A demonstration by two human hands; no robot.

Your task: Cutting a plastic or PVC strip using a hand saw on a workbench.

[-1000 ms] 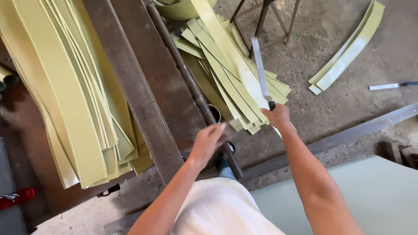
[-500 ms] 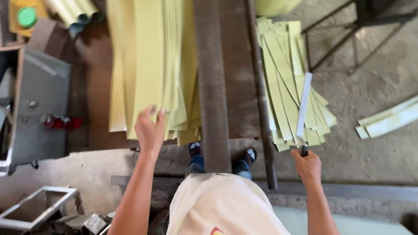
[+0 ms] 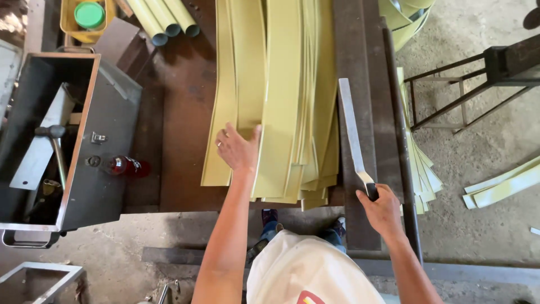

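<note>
Head view, nearest: white-clad torso at the bottom edge, both bare arms reaching away over the bench.
Right hand (image 3: 383,211): fingers wrapped shut round the dark handle of a long flat blade (image 3: 352,130); blade pointing away along the steel rail (image 3: 360,56), seemingly lying on it.
Left hand (image 3: 239,149): fingers spread and nearly flat, palm down on the near end of the yellow-green strips (image 3: 281,84); pressing, not gripping.
Strips: loose overlapping stack on the rusty bench (image 3: 180,141), near ends uneven and overhanging the edge, between the two hands.
Left of bench: open grey metal toolbox (image 3: 95,146) with a hammer (image 3: 53,141) inside; red bottle (image 3: 126,166) on its lid.
Far left: yellow tub with green lid (image 3: 89,16), green tubes (image 3: 163,19) beside it.
Right, on the floor: more strips (image 3: 422,169) below the rail, offcuts (image 3: 500,186) further out.
Risk: top strips probably slick, so a flat palm may let them slide off the overhanging edge.
Risk: blade edge just beside the stack; a careless sweep towards the left hand could nick fingers.
</note>
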